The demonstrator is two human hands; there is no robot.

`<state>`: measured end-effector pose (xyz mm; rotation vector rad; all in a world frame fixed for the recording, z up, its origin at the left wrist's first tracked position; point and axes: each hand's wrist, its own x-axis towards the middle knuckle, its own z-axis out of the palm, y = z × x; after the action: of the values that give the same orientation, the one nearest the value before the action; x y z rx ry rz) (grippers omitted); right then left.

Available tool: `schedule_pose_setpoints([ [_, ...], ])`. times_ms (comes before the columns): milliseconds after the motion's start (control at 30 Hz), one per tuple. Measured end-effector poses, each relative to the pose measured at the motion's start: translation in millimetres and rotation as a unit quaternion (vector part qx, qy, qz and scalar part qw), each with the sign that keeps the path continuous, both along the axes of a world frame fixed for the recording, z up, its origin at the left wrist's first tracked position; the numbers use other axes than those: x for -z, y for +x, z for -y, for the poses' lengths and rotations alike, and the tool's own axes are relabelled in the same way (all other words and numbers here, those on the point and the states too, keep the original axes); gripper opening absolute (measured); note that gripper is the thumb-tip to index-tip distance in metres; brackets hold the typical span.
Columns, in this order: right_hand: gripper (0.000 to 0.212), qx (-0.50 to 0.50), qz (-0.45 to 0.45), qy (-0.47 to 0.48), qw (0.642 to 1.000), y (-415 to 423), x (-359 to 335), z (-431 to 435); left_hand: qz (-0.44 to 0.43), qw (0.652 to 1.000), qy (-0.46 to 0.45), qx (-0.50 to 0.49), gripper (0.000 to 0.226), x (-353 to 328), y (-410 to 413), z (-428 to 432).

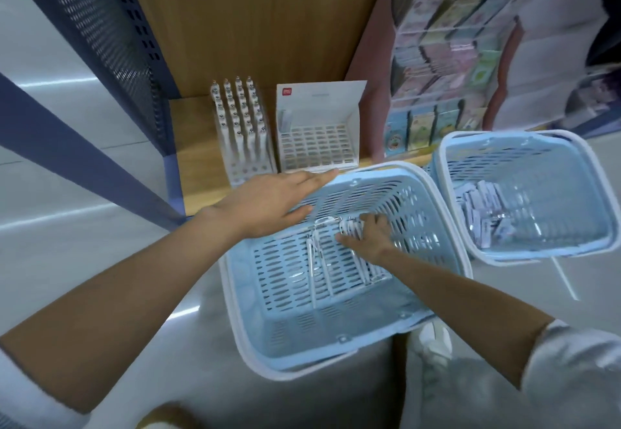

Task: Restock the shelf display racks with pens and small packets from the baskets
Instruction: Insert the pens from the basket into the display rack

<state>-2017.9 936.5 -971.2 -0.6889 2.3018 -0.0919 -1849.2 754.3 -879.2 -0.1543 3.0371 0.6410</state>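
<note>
Left hand [268, 203]: fingers straight, flat on far rim of light-blue perforated plastic basket [302, 331]. Right hand [371, 235]: fingers curled around bunch of white pens [349, 227] on basket floor.

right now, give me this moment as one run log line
left hand: rests flat on near basket | right hand: grips white pens inside it | grid rack: slots look empty

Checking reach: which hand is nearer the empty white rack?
Left hand, just short of the white rack. Right hand is down in the basket, gripping pens.
</note>
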Motion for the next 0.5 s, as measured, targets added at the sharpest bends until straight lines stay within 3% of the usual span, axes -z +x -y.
schedule_pose_setpoints([
  [67,0.09,0.012,-0.036,0.01,0.999,10,9,5,-0.017,1.0,-0.004,0.006,0.065,2,0,1],
  [500,0.099,0.092,0.023,-0.098,0.991,36,25,16,-0.043,0.998,-0.042,-0.001,0.062,8,1,-1],
])
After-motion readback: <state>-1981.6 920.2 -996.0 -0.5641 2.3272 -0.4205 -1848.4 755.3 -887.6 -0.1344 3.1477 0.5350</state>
